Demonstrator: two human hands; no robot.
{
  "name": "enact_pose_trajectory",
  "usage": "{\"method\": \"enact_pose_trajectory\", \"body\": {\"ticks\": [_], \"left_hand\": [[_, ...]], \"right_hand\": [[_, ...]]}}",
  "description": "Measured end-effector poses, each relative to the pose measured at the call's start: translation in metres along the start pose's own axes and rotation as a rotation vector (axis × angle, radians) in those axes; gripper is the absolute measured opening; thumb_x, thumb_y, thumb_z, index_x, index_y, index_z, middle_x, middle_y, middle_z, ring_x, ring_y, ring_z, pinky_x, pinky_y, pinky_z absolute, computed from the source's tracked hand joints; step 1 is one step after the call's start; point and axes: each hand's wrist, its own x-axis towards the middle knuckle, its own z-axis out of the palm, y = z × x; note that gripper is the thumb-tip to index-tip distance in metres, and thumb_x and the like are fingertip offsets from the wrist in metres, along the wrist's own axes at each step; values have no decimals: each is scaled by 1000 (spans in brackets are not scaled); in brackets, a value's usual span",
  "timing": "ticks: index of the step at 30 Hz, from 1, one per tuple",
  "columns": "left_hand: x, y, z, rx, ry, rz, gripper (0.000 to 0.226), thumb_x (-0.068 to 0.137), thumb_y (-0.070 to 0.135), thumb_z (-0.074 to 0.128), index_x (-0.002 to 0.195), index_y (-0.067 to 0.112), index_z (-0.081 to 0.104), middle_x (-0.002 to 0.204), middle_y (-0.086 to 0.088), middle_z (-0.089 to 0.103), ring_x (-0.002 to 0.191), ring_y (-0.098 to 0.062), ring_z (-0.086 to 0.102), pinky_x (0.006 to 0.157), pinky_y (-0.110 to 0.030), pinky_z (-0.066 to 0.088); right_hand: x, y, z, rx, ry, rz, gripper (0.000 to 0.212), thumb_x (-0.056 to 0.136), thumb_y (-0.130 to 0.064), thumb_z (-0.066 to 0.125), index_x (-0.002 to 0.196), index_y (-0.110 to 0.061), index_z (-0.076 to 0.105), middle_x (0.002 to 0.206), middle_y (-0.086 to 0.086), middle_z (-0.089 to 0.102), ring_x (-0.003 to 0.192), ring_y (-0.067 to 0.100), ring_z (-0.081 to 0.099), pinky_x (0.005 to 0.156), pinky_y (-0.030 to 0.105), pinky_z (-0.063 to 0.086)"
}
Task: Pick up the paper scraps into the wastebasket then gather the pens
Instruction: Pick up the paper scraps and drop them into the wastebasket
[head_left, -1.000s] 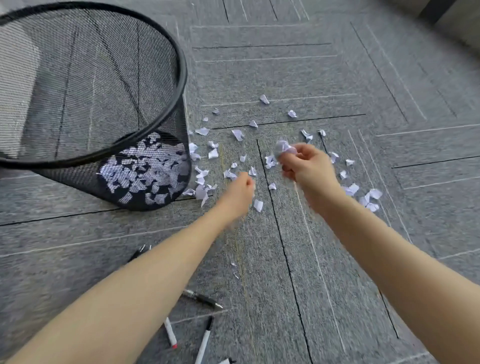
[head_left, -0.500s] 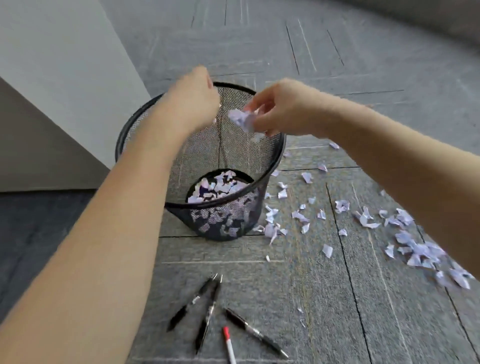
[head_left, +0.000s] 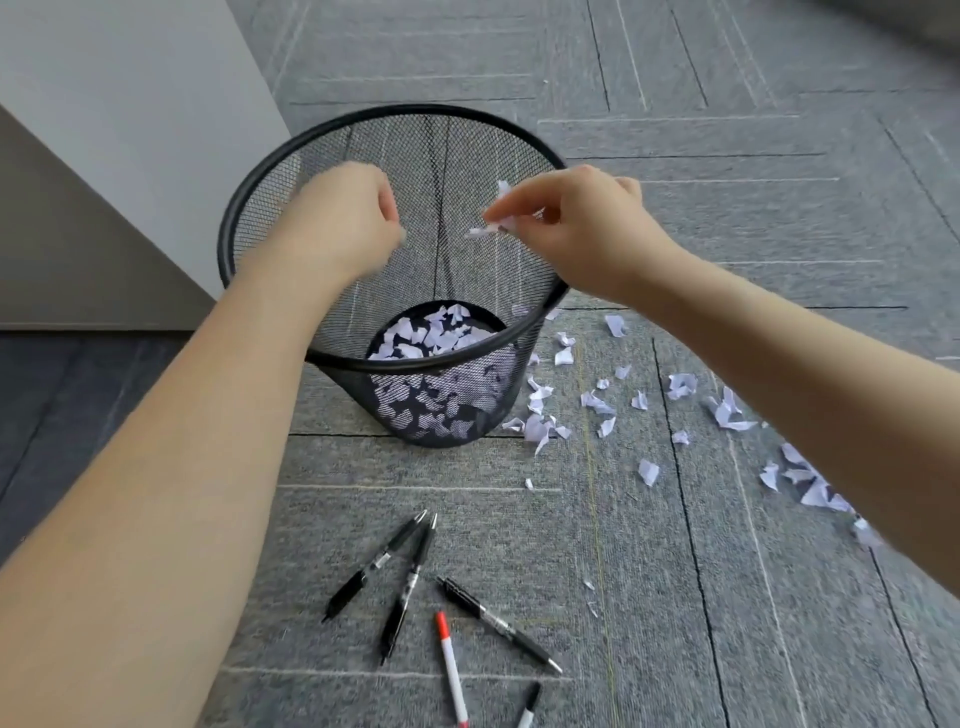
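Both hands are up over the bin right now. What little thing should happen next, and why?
Probably the right hand should open its fingers: it pinches paper scraps above the mouth of the wastebasket, so they should drop inside. The left hand is closed; what it holds is unclear. Many loose scraps remain on the carpet.

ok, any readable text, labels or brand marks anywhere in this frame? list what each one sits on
None legible.
Black click pens on the grey carpet: pale band on the barrel, too small to read.
White pen with red cap: no readable print.
White paper scraps: no writing visible.
Black wire-mesh wastebasket: no label visible.
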Motion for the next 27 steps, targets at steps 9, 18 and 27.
{"method": "enact_pose_trajectory", "body": {"ticks": [9,18,27], "left_hand": [[9,38,8,-294,335,117,13,84,14,52,92,16,63,85,4,58,79,-15,54,67,-23,40],[-78,120,118,-294,94,779,17,85,6,50,101,6,58,102,-11,58,90,-29,56,75,-42,48],[-125,40,238,247,-449,289,35,87,14,56,117,10,38,134,-13,36,113,-31,46,84,-41,47]], "right_hand": [[-21,37,-10,329,352,-65,24,86,-6,49,93,-20,67,89,-12,61,84,5,58,79,12,46],[-90,139,39,357,313,423,18,85,-5,53,79,-20,60,73,-10,58,56,-10,51,54,5,37],[-177,202,112,58,-158,607,35,84,-30,63,117,-19,58,115,5,52,98,22,56,86,34,47]]}}
